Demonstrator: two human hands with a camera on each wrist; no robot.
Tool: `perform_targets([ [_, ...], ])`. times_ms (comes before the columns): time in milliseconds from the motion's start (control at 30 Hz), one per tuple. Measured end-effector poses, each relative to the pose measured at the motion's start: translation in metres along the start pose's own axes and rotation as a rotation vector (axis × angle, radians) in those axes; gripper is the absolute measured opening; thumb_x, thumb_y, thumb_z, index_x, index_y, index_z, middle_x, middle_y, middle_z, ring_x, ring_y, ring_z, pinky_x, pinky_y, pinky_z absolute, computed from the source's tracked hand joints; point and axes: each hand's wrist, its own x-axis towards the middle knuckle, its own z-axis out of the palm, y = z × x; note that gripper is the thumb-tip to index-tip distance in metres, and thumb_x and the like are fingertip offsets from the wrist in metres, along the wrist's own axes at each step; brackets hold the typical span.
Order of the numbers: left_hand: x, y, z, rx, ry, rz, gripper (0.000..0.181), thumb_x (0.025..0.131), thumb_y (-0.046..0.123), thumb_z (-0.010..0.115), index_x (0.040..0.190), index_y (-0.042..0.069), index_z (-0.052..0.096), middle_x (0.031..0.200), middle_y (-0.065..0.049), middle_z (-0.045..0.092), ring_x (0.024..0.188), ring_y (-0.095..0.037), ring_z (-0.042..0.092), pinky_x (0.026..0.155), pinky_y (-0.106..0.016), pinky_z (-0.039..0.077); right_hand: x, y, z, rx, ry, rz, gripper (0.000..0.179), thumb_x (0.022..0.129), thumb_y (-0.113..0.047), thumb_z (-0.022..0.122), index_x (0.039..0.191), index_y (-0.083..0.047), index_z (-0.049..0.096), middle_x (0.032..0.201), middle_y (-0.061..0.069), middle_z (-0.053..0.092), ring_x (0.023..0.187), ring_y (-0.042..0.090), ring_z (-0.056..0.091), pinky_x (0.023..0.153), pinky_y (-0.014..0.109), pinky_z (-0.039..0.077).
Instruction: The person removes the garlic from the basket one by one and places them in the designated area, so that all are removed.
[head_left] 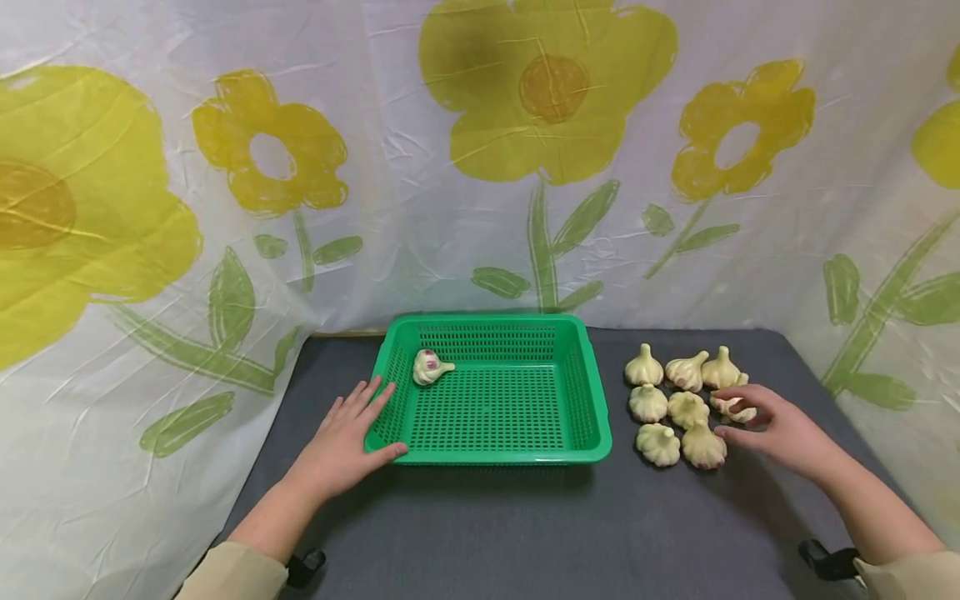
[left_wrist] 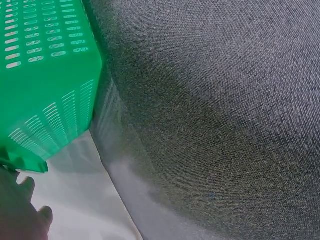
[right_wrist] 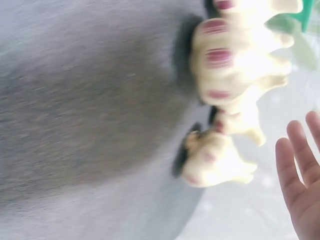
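At the left front corner of a green plastic basket (head_left: 495, 457) my left hand (head_left: 337, 442) rests with its fingers spread and straight, the thumb along the front rim. The basket's slotted outer wall (left_wrist: 50, 80) fills the upper left of the left wrist view. One garlic bulb (head_left: 427, 368) with purple patches lies inside the basket, at its left end. My right hand (head_left: 780, 429) hovers over the right side of a group of garlic bulbs (head_left: 687, 410), partly covering one bulb (head_left: 741, 413). In the right wrist view its fingers (right_wrist: 287, 165) are extended, apart from the bulbs.
Both the basket and the group of garlic stand on a dark grey tabletop (head_left: 525, 533). Behind and at the sides hangs a white curtain (head_left: 405, 233) with yellow flowers. Black straps (head_left: 828, 560) sit at the wrists.
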Motion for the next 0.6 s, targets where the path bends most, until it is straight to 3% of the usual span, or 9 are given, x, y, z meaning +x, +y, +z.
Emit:
perform_targets([
  [233,0.000,0.000,0.000,-0.010,0.002,0.000,0.094,0.087,0.060,0.066,0.160,0.019,0.022,0.166,-0.007,0.013,0.151,-0.034,0.010,0.118,-0.060,0.008,0.023,-0.024,0.000,-0.009,-0.003,-0.035,0.047,0.089,-0.027,0.077,0.131,-0.016,0.061,0.120,-0.001,0.057,0.099,0.002,0.053,0.077,0.031,0.053],
  [600,0.000,-0.001,0.001,-0.015,0.002,-0.002,0.095,0.087,0.061,0.066,0.160,0.022,0.021,0.166,-0.006,0.013,0.152,-0.033,0.009,0.119,-0.059,0.008,0.069,-0.068,0.004,0.035,-0.038,-0.125,0.045,0.089,-0.026,0.077,0.130,-0.017,0.062,0.119,-0.001,0.057,0.099,0.014,0.054,0.078,0.033,0.054],
])
